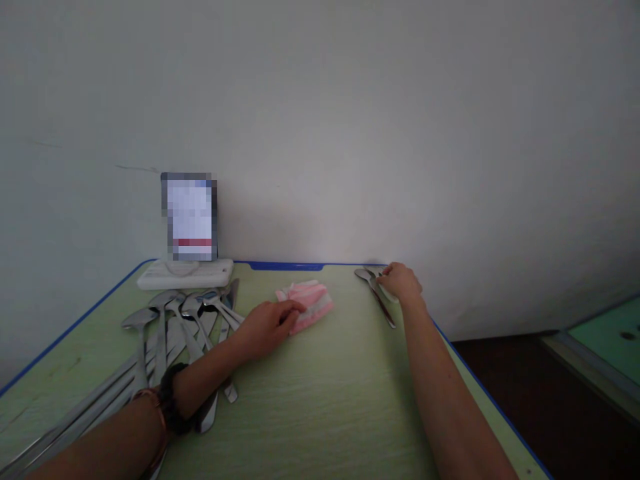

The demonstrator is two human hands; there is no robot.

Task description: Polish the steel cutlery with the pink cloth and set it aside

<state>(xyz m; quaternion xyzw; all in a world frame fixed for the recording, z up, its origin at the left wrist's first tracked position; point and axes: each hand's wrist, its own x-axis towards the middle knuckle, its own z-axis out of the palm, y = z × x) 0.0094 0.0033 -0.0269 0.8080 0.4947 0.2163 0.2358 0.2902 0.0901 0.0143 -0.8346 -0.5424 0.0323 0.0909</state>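
My left hand [267, 325] rests on the near edge of a folded pink-and-white cloth [311, 301] in the middle of the green table [340, 400], fingers curled onto it. At the table's far right corner my right hand [400, 283] is closed over the handle end of a metal spoon [376, 293], which lies on the table beside another spoon. A wristband and a dark hair tie sit on my left wrist.
Several long metal spoons [165, 333] lie fanned out on the left of the table. A white base [185, 273] with an upright blurred card [189, 217] stands at the back left against the wall. The table's right edge drops to a dark floor.
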